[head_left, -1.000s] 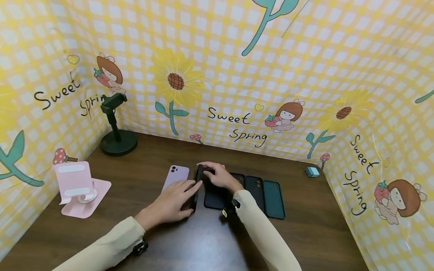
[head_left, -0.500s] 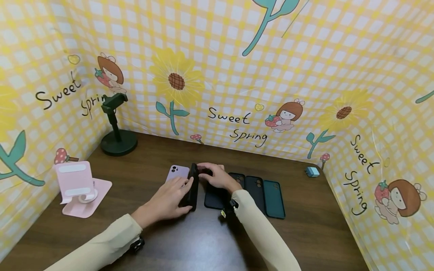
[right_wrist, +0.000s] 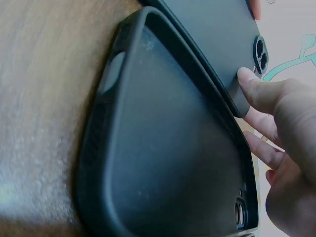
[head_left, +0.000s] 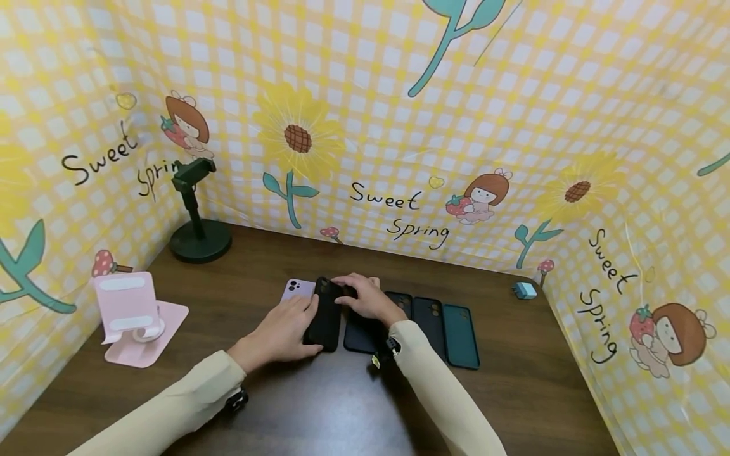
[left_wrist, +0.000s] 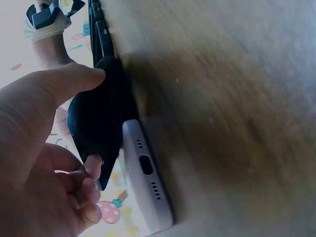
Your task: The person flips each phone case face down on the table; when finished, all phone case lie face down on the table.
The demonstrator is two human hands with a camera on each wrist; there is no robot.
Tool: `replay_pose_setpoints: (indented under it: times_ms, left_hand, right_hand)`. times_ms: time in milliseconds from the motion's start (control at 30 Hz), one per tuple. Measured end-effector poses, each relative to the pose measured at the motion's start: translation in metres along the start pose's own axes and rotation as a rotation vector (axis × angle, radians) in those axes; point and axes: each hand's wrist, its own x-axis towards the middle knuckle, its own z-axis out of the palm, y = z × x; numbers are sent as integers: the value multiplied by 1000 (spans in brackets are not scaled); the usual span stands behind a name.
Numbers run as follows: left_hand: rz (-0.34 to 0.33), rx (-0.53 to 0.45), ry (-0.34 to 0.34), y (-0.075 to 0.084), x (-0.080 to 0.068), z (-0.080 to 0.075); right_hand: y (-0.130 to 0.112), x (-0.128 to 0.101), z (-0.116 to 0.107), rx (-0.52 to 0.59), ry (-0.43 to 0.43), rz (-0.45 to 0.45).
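Clearly, the black phone case [head_left: 327, 323] had turned: half a second earlier it stood on its long edge with a narrow side toward the head camera, and now its broad back faced up and near. A second before, it had been on edge a little farther right. The lavender phone [head_left: 295, 290] just to its left had stayed put.

Both hands grasped the case. The left hand [head_left: 283, 329] held its left side, and the left wrist view showed the thumb on the near end and the other fingers curled by the far part. The right hand [head_left: 367, 296] pinched the far right corner, its thumb on the back beside the camera surround [right_wrist: 260, 54], as the right wrist view made plain.

That view also showed the dark open case [right_wrist: 173, 128] to the right lying hollow side up, with a raised rim, much of it hidden in the head view. Only the left wrist view revealed the phone's near end, with a charging port [left_wrist: 146, 165] between small holes.

The held case looked matte and smooth, with rounded corners and two dark round openings in its camera surround. Whether it touched the bench [head_left: 353, 399] could not be told.
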Motion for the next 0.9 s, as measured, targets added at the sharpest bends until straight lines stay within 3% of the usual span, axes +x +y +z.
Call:
replay_pose_setpoints:
  times_ms: [167, 567, 900]
  left_hand:
    - [-36, -65, -81, -9, 4, 8]
    - [5, -61, -122, -14, 7, 10]
    - [-27, -132, -167, -14, 8, 9]
  right_hand:
    - [0, 0, 0, -43, -16, 10]
    - [1, -1, -3, -83, -28, 25]
    - [3, -3, -4, -70, -44, 43]
